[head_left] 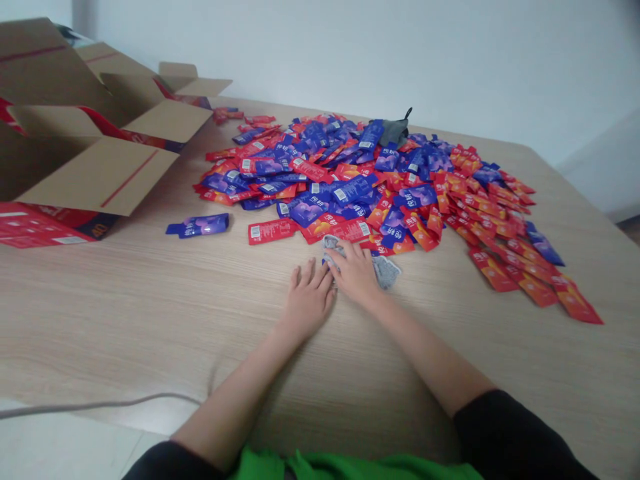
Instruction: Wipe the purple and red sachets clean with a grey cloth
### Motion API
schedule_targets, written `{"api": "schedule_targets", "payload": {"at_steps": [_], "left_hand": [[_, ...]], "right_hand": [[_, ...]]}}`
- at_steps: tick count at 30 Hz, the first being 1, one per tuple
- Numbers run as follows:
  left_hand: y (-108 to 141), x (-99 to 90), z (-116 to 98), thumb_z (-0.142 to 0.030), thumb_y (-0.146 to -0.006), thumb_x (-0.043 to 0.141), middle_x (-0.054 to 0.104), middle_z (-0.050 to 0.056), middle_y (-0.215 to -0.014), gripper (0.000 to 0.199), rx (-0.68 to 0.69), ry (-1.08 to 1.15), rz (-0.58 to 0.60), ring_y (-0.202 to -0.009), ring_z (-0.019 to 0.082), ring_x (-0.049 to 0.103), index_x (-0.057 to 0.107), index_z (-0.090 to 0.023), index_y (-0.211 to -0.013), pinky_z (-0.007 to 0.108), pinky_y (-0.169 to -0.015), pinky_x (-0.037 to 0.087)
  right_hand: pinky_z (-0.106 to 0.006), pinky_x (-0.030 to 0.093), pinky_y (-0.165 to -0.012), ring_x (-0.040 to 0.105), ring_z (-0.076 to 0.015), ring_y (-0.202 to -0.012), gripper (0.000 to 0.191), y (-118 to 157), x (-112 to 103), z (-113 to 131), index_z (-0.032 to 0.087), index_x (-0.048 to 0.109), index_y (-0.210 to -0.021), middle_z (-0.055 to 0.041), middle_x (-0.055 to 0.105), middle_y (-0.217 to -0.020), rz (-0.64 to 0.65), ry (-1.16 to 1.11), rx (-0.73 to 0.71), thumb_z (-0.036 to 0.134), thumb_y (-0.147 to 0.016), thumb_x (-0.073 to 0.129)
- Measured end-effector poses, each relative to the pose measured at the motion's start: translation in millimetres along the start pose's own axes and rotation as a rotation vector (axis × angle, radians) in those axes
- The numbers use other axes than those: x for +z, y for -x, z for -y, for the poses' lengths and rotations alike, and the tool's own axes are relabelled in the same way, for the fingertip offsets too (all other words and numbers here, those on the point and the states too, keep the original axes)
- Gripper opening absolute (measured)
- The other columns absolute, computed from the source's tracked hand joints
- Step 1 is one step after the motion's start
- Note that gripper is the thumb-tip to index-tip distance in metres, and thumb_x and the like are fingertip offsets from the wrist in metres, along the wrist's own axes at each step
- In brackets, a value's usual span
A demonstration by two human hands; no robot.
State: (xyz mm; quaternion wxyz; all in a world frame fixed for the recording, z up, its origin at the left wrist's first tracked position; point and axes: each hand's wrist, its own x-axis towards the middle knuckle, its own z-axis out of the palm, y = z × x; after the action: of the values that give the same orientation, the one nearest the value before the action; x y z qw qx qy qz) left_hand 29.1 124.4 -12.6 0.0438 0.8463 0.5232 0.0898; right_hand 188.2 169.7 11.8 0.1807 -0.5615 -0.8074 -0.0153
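My right hand (356, 275) has its fingers curled on a grey cloth (387, 272), which bunches out beyond the fingertips and to the right of the wrist. Beside it, my left hand (310, 293) lies flat with its fingers apart, the fingertips touching or nearly touching the right hand. A small bit of blue shows between the two hands; most of whatever is there is covered. Just beyond the hands spreads a large heap of red and blue printed pouches (310, 212). One red pouch (273, 231) lies at the heap's near edge.
Open cardboard boxes (95, 173) stand at the left with flaps folded out over the table (125, 313). A single blue pouch (197, 227) lies near them. A dark grey cloth item (395, 132) sits atop the heap. A cable (110, 404) runs along the front left edge.
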Motion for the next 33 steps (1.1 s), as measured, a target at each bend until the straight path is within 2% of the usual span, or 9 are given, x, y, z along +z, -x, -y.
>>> {"api": "schedule_targets", "payload": {"at_steps": [3, 11, 17, 21, 24, 26, 29, 31, 33], "left_hand": [[1, 0.8, -1, -0.038, -0.103, 0.032, 0.044, 0.003, -0.157, 0.051, -0.006, 0.001, -0.007, -0.15, 0.033, 0.029, 0.046, -0.023, -0.149, 0.06, -0.12, 0.025], [-1, -3.5, -3, -0.036, -0.102, 0.033, 0.041, -0.001, -0.159, 0.051, -0.017, 0.005, 0.0, -0.15, 0.032, 0.031, 0.043, -0.027, -0.151, 0.06, -0.12, 0.028], [-1, -1.3, 1, -0.038, -0.103, 0.031, 0.038, -0.003, -0.161, 0.051, -0.003, 0.019, 0.025, -0.151, 0.033, 0.028, 0.041, -0.029, -0.152, 0.06, -0.12, 0.027], [0, -1.0, -1, -0.037, -0.103, 0.031, 0.037, -0.003, -0.161, 0.051, -0.002, 0.018, 0.01, -0.151, 0.033, 0.027, 0.04, -0.029, -0.152, 0.06, -0.12, 0.027], [0, -0.5, -2, -0.037, -0.103, 0.03, 0.037, -0.002, -0.161, 0.052, 0.002, 0.016, -0.003, -0.151, 0.033, 0.027, 0.04, -0.028, -0.153, 0.06, -0.12, 0.026], [1, 0.0, -2, -0.037, -0.103, 0.031, 0.038, 0.0, -0.161, 0.052, 0.003, 0.012, -0.013, -0.151, 0.033, 0.027, 0.04, -0.028, -0.153, 0.06, -0.12, 0.026], [0, 0.1, -1, -0.036, -0.102, 0.033, 0.042, 0.002, -0.159, 0.05, 0.003, 0.009, -0.014, -0.15, 0.033, 0.029, 0.047, -0.026, -0.149, 0.061, -0.119, 0.026], [0, -0.6, -1, -0.036, -0.101, 0.033, 0.046, 0.004, -0.156, 0.049, 0.005, 0.009, -0.01, -0.15, 0.034, 0.031, 0.052, -0.024, -0.145, 0.061, -0.119, 0.026], [0, -1.5, -2, -0.035, -0.101, 0.033, 0.048, 0.004, -0.155, 0.049, 0.002, 0.01, -0.008, -0.149, 0.034, 0.031, 0.052, -0.023, -0.145, 0.061, -0.119, 0.026]], "right_hand": [[-0.044, 0.036, -0.097, 0.047, -0.0292, -0.124, 0.042, 7, 9, -4, 0.026, 0.058, -0.138, -0.0112, 0.052, -0.146, 0.067, 0.034, -0.003, 0.032, -0.1, 0.044], [-0.045, 0.037, -0.106, 0.044, -0.0288, -0.133, 0.046, 40, 5, -50, 0.019, 0.053, -0.143, -0.0126, 0.049, -0.15, -0.033, 0.097, 0.183, 0.028, -0.1, 0.039], [-0.048, 0.042, -0.099, 0.051, -0.0311, -0.124, 0.046, 52, 7, -69, 0.018, 0.056, -0.139, -0.0147, 0.054, -0.143, -0.097, 0.083, 0.245, 0.023, -0.096, 0.042], [-0.045, 0.043, -0.1, 0.053, -0.0279, -0.118, 0.043, 43, 2, -68, 0.018, 0.061, -0.132, -0.0143, 0.06, -0.127, -0.274, -0.089, 0.254, 0.02, -0.096, 0.038], [-0.044, 0.043, -0.102, 0.053, -0.0261, -0.118, 0.044, 25, -6, -50, 0.019, 0.059, -0.134, -0.0142, 0.058, -0.125, -0.341, -0.195, 0.178, 0.02, -0.097, 0.036], [-0.042, 0.041, -0.104, 0.051, -0.0252, -0.121, 0.045, 10, -9, -31, 0.019, 0.057, -0.137, -0.0136, 0.057, -0.13, -0.309, -0.215, 0.098, 0.018, -0.097, 0.036], [-0.042, 0.037, -0.106, 0.047, -0.0257, -0.126, 0.046, -6, -5, -5, 0.021, 0.057, -0.138, -0.0115, 0.053, -0.14, -0.145, -0.161, -0.01, 0.016, -0.095, 0.041], [-0.043, 0.037, -0.103, 0.047, -0.0269, -0.125, 0.046, -9, 1, 4, 0.022, 0.058, -0.137, -0.011, 0.054, -0.142, -0.006, -0.094, -0.042, 0.017, -0.094, 0.045], [-0.043, 0.038, -0.1, 0.047, -0.0279, -0.123, 0.046, -6, 7, 5, 0.021, 0.058, -0.138, -0.0115, 0.055, -0.142, 0.082, -0.032, -0.033, 0.018, -0.094, 0.047]]}}
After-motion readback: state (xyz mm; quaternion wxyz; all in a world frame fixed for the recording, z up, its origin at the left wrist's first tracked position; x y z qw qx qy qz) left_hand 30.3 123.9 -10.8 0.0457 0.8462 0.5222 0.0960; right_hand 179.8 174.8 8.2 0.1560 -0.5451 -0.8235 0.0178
